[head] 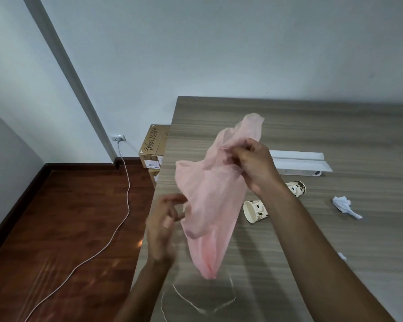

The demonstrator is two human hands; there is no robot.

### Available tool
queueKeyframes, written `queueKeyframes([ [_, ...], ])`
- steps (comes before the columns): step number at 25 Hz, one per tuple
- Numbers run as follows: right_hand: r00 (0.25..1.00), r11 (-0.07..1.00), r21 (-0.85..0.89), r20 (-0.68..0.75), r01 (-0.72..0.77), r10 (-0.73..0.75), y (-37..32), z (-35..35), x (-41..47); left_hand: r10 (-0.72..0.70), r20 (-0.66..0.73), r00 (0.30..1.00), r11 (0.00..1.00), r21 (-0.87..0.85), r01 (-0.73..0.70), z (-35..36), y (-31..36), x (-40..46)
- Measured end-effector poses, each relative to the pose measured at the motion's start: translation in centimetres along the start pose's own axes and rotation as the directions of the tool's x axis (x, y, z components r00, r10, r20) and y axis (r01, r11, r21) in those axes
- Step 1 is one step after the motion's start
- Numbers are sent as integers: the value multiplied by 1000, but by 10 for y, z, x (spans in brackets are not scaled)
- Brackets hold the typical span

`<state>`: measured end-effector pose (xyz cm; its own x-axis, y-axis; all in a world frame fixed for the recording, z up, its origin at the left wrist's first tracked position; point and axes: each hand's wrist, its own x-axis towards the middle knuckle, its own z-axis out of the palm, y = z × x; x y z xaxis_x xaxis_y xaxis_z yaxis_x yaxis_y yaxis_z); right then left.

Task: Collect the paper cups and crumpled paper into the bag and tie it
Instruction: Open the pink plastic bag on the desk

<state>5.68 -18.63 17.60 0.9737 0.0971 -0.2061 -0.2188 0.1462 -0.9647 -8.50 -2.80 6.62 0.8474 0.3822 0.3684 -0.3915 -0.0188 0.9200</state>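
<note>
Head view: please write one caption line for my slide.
Right hand holds up a pink bag, left hand beside it; two cups lie on the table.

Cardboard boxes stacked beside the table; white cable crosses the wood floor
</note>
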Motion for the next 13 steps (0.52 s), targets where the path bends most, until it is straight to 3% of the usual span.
queueKeyframes([
  [2,997,997,-41,36,70,-68,-7,-2,-6,-277,-156,948,917,-338,212,-10,15,30],
  [3,994,992,-79,59,94,-90,-9,-4,-9,-381,-187,905,884,-361,297,-15,21,48],
  [6,988,980,-157,115,119,-102,-11,-5,-12,-547,-121,828,835,0,551,-9,36,98],
  [8,984,989,-105,155,106,-89,-10,-4,-15,-591,48,805,796,200,572,10,46,113],
  [11,965,991,-68,246,111,-91,-5,-8,-21,-589,157,793,797,277,537,40,54,121],
  [13,974,986,-103,198,130,-108,-1,-14,-23,-590,140,795,794,283,538,51,50,124],
])
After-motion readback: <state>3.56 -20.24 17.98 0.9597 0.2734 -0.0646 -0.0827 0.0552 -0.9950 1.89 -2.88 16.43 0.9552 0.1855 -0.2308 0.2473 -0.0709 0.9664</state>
